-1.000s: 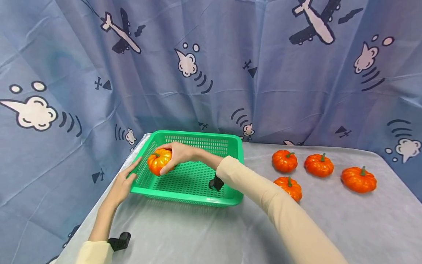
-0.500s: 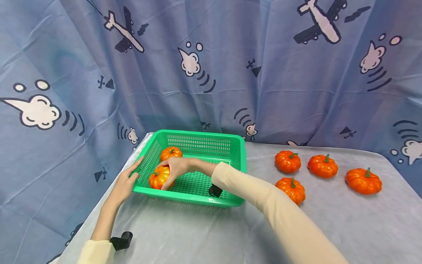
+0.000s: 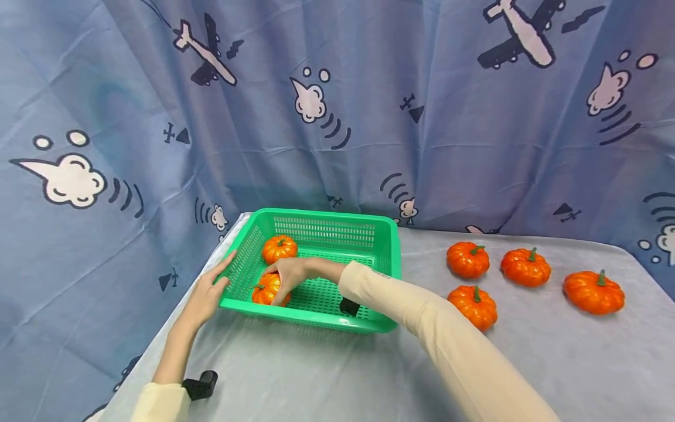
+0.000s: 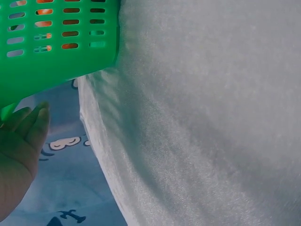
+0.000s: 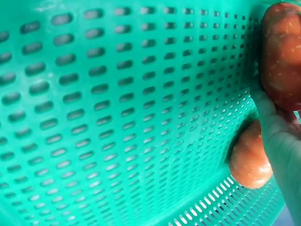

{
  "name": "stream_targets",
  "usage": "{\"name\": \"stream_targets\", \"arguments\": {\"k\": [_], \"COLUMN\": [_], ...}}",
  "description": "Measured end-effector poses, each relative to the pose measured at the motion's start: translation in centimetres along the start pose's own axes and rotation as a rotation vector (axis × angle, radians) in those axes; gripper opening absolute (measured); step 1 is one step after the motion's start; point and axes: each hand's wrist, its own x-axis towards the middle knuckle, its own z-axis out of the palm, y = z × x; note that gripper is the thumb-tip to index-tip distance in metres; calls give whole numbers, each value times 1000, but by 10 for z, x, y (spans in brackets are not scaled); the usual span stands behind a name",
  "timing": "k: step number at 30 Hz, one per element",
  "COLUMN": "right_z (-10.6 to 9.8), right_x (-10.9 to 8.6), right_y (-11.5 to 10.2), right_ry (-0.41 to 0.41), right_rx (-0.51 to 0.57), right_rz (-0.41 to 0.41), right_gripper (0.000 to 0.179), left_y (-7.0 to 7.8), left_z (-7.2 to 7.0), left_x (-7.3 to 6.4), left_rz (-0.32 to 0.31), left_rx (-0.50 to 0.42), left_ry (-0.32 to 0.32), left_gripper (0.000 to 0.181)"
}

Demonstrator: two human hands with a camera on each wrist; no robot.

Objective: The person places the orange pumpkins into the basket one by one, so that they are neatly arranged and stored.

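A green plastic basket with slotted walls stands on the table. Inside it, my right hand grips a small orange pumpkin with a green stem, at the front left corner. Behind that one, another pumpkin lies in the back left part. My left hand holds the basket's left rim from outside. In the left wrist view, the fingers reach up to the rim. The right wrist view shows the held pumpkin beside the thumb, with the other pumpkin below.
Several more pumpkins sit on the grey-white tablecloth right of the basket, the nearest pumpkin close to the right sleeve. A blue curtain with printed planes hangs behind and along the left table edge.
My right hand has lowered the pumpkin into the basket's front left corner, bringing the pumpkin behind it into sight. The left hand stays at the rim. The head view has shifted slightly.
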Motion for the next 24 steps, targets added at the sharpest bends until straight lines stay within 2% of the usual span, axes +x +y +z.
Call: {"name": "stream_targets", "arguments": {"k": [8, 19, 24], "right_z": [1, 6, 4], "right_x": [-5, -10, -12], "right_y": [5, 23, 23], "right_ry": [14, -81, -121], "right_rx": [-36, 179, 219], "right_rz": [45, 46, 42], "right_gripper": [78, 93, 96], "left_y": [3, 0, 1], "left_z": [-2, 2, 1], "left_x": [1, -2, -1], "left_rz": [-4, -9, -5], "left_rx": [19, 8, 13], "left_ry": [2, -5, 2], "left_gripper": [58, 58, 58]}}
